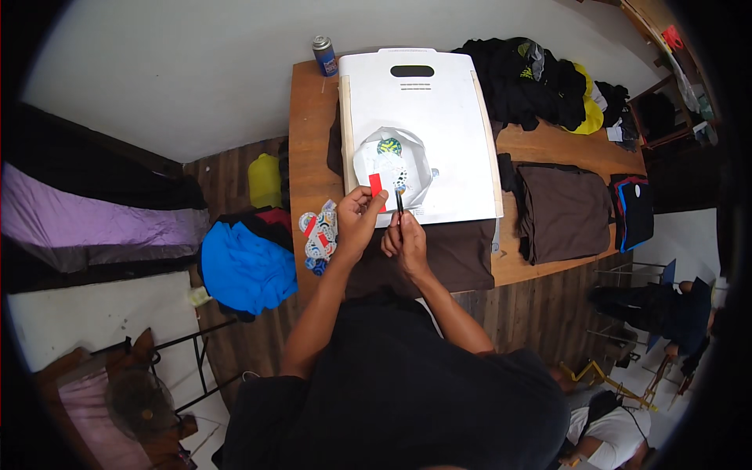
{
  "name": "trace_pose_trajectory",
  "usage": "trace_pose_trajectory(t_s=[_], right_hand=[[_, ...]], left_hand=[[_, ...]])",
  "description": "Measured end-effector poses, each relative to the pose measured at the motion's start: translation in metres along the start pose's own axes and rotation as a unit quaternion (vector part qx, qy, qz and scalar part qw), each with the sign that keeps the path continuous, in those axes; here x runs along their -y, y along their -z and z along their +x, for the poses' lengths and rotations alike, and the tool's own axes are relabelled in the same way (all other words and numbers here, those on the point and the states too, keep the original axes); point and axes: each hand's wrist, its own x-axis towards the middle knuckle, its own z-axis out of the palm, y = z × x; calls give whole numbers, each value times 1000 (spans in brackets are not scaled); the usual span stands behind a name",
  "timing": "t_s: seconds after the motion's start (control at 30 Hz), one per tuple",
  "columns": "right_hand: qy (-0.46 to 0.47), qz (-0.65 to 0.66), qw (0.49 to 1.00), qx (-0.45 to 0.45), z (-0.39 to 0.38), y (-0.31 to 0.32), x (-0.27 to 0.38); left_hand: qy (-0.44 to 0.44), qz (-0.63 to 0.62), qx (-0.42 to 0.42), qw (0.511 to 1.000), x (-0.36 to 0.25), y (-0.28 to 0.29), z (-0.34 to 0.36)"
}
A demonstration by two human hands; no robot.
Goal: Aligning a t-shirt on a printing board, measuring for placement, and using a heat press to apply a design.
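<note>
My left hand [358,221] pinches a red rectangular strip [375,185] above the near part of a white panel [454,117] with an oval slot at its far end. In my right hand [408,244] is a slim black tool [400,205], its tip pointing away from me; its exact kind is too small to tell. Just beyond both hands, a crumpled white sheet [423,145] lies on the panel. On it sit a green and dark patterned piece [389,146] and a black-and-white speckled piece [402,179]. Left of my left hand are several round patterned pieces [319,244] with red bits among them.
The panel rests on dark brown cloth on a wooden table [309,125]. A spray can [323,56] stands at the far left corner. Folded brown cloth [565,211] and dark garments [517,82] lie rightward. Blue cloth [247,262] is left. Other people sit at lower right.
</note>
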Motion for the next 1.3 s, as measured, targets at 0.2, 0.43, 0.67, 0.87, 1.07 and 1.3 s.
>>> trace_pose_trajectory(t_s=[0.2,0.43,0.67,0.87,1.07,1.3], right_hand=[[-3,-4,1000,15,0,-1,2],[8,-4,1000,-2,1,-1,2],[-4,5,1000,-1,1,-3,4],[9,-24,1000,-6,2,1,-1],[3,-8,1000,-8,1,1,0],[7,-8,1000,-12,3,0,0]], left_hand=[[-9,19,7,1000,0,0,1],[-7,17,9,1000,-1,-1,0],[-1,10,11,1000,-3,-1,-1],[-3,-7,18,1000,-3,-3,-3],[5,-2,12,1000,1,0,-3],[10,-1,20,1000,4,-1,-3]])
